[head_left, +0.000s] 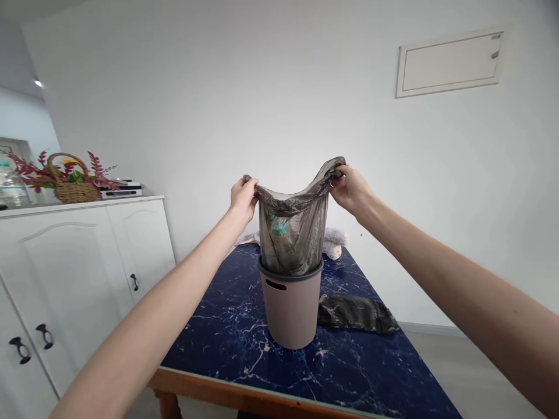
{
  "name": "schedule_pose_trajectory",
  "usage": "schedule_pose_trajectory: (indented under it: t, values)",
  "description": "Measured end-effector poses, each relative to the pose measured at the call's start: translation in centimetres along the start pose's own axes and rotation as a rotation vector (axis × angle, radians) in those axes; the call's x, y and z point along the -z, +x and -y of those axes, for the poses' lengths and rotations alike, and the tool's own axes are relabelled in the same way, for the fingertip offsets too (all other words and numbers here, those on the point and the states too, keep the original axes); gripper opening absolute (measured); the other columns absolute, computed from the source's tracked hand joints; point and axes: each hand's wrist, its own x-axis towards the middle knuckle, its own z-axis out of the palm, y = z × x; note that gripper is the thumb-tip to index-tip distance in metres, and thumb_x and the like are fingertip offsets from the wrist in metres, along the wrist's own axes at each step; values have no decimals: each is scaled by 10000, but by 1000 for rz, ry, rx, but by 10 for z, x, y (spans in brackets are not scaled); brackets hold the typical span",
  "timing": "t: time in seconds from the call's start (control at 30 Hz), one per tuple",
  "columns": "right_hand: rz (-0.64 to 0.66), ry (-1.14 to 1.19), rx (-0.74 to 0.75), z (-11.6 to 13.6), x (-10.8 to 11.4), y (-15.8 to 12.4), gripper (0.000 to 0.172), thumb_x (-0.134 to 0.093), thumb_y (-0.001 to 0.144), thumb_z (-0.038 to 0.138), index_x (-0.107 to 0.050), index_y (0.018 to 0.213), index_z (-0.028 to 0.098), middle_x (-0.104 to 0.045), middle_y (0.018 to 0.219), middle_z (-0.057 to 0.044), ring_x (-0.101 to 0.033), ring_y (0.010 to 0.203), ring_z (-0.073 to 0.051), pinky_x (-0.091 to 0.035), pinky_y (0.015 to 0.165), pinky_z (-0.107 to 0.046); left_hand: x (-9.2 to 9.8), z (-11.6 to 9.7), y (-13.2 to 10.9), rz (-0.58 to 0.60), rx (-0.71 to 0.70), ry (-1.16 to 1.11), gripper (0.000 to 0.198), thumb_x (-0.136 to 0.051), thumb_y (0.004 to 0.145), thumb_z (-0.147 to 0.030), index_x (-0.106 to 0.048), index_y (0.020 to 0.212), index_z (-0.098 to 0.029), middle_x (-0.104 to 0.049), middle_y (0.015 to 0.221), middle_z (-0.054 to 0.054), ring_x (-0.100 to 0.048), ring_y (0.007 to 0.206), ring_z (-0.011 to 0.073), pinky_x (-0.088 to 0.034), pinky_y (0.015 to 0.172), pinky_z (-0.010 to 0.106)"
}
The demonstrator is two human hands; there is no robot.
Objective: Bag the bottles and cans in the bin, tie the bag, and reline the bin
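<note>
A translucent dark garbage bag (301, 233) is stretched upward between my two hands, its lower part inside a beige trash can (292, 314) with a grey rim. My left hand (243, 199) pinches the bag's top edge on the left. On the right, and slightly higher, my right hand (349, 187) is closed on the opposite edge. Something green shows at the bag's upper left; whether it lies inside or behind the plastic I cannot tell. The can stands upright on a blue marble-patterned table (227, 331). Beside it on the right lies a folded black plastic bag (356, 313).
Grey plush toy parts (335, 241) lie at the table's far end, partly hidden by the bag. To the left stands a white cabinet (82, 250), with a wicker flower basket (76, 191) on top. A panel (449, 63) is set in the wall at the upper right.
</note>
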Motion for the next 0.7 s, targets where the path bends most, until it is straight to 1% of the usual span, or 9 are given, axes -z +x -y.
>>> schedule_pose_trajectory:
  t: [0.1, 0.27, 0.33, 0.47, 0.53, 0.6, 0.7]
  values:
    - [16, 2, 41, 16, -15, 4, 248, -550, 829, -5, -498, 818, 237, -536, 709, 55, -513, 599, -99, -501, 541, -171, -10, -13, 6, -9, -30, -17, 244, -674, 761, -22, -517, 680, -191, -498, 607, -57, -479, 544, 88, -403, 526, 192]
    - [57, 25, 146, 51, -41, 9, 270, -457, 917, -3, -486, 802, 239, -527, 719, 51, -524, 613, -92, -518, 579, -179, -29, -48, 18, -10, -94, -63, 282, -655, 790, -1, -491, 667, -193, -452, 595, -59, -473, 543, 85, -407, 517, 180]
    - [66, 24, 181, 68, -51, 7, 303, -421, 955, -9, -491, 799, 241, -529, 720, 51, -533, 619, -84, -521, 598, -178, -36, -61, 20, 21, -135, -84, 270, -661, 795, 3, -506, 681, -187, -469, 614, -56, -491, 562, 83, -427, 534, 172]
    - [70, 34, 226, 108, -65, -7, 360, -353, 1017, -9, -522, 789, 213, -550, 719, 46, -565, 630, -54, -531, 646, -173, -48, -80, 14, 142, -187, -128, 232, -635, 823, 20, -550, 702, -159, -525, 670, -38, -545, 607, 80, -476, 589, 167]
    - [76, 53, 251, 132, -65, -13, 400, -330, 1025, -2, -514, 738, 206, -556, 692, 40, -578, 625, -48, -536, 644, -169, -56, -86, 6, 205, -185, -165, 231, -621, 852, 23, -560, 705, -145, -549, 699, -25, -568, 634, 82, -497, 618, 175]
    - [103, 27, 275, 157, -56, -16, 441, -317, 1018, 2, -501, 681, 217, -565, 661, 32, -595, 619, -52, -542, 624, -170, -65, -89, -8, 256, -157, -208, 227, -610, 888, 22, -576, 722, -129, -572, 731, -12, -585, 664, 88, -521, 648, 190]
    - [180, -127, 266, 192, -27, -17, 459, -366, 997, -4, -503, 629, 235, -556, 602, 33, -585, 567, -49, -517, 536, -142, -70, -86, -43, 310, -40, -247, 200, -605, 932, 16, -609, 778, -112, -600, 773, 9, -614, 704, 101, -550, 689, 217]
